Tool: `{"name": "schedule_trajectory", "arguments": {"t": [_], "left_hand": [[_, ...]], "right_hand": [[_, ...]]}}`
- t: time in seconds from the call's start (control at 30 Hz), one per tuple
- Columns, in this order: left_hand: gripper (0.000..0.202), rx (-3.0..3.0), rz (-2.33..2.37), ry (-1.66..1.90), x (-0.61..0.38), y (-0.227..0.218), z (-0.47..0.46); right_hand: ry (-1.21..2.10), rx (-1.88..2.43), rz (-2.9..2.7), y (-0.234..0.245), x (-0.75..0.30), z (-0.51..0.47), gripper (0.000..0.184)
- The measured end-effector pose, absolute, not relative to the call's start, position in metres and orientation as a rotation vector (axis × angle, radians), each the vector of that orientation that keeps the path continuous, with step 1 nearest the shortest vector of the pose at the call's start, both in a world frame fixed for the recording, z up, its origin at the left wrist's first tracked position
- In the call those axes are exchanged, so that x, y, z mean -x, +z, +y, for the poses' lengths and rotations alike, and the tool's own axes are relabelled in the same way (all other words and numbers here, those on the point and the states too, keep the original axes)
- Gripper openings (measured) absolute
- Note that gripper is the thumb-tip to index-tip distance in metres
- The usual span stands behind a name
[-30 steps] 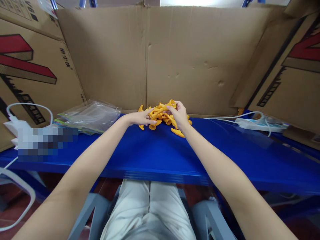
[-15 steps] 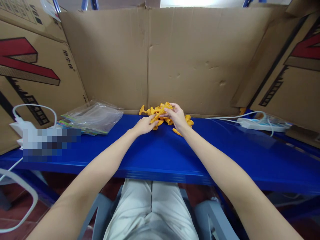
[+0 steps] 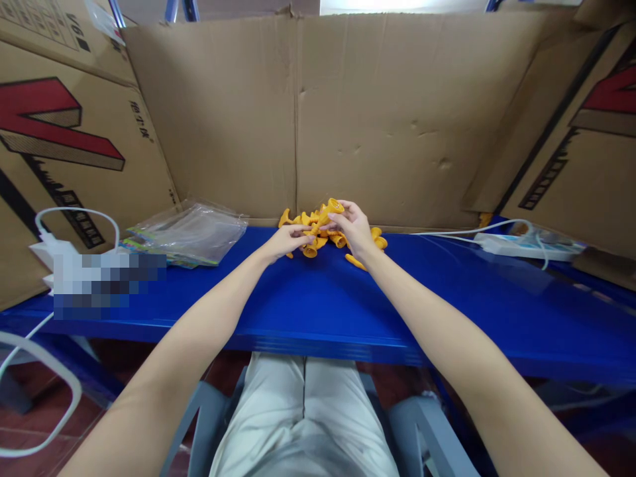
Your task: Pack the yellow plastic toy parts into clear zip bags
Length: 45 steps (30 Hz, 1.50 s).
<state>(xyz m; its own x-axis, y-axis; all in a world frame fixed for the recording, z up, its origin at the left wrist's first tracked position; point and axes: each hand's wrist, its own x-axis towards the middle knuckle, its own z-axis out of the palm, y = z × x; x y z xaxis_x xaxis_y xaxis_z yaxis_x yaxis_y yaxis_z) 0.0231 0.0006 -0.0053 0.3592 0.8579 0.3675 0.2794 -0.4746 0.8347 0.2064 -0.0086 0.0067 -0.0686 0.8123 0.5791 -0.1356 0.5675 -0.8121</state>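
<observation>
A heap of small yellow balloons (image 3: 318,233) lies at the back of the blue table (image 3: 318,298), against the cardboard wall. My right hand (image 3: 354,228) is closed round a bunch of these balloons, one ringed mouth (image 3: 334,205) sticking up above my fingers. My left hand (image 3: 287,240) rests on the near left side of the heap, its fingertips pinching a balloon (image 3: 311,230) next to my right hand. Both forearms reach in from the bottom of the view.
Clear plastic bags (image 3: 186,232) lie to the left of the heap. A white charger with a cable (image 3: 74,215) sits at the far left, a white power strip (image 3: 527,246) at the right. Cardboard walls (image 3: 387,112) close the back and both sides.
My left hand has slid a little right along the heap, towards my right hand. The right hand keeps its bunch, shifted slightly. The view has drifted a bit.
</observation>
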Motion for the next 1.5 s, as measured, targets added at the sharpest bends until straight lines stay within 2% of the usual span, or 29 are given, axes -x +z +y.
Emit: {"name": "schedule_trajectory", "arguments": {"t": [0.23,0.37,0.53,0.87,1.07,1.23,1.5], "left_hand": [[0.028,-2.248,1.28,1.385,-0.019,-0.002,0.0],[0.029,-2.576,1.433,1.485,-0.014,0.001,-0.009],[0.032,-2.743,1.497,1.412,-0.014,0.003,-0.013],[0.03,-2.699,1.481,1.346,-0.018,-0.005,-0.01],[0.029,-2.661,1.468,1.372,-0.018,-0.006,-0.007],[0.029,-2.638,1.472,1.388,-0.018,-0.007,-0.005],[0.028,-2.607,1.502,1.427,-0.018,-0.008,-0.006]], "right_hand": [[0.929,0.677,-1.507,0.008,-0.209,-0.013,0.045],[0.9,0.755,-1.639,0.007,-0.212,-0.015,0.036],[0.548,0.94,-1.969,0.007,-0.219,-0.014,0.022],[-0.029,1.222,-2.224,0.011,-0.219,-0.027,0.02],[-0.301,1.252,-2.284,0.011,-0.214,-0.029,0.018],[-0.462,1.238,-2.274,0.011,-0.21,-0.033,0.019],[-0.527,1.246,-2.258,0.01,-0.208,-0.035,0.029]]}}
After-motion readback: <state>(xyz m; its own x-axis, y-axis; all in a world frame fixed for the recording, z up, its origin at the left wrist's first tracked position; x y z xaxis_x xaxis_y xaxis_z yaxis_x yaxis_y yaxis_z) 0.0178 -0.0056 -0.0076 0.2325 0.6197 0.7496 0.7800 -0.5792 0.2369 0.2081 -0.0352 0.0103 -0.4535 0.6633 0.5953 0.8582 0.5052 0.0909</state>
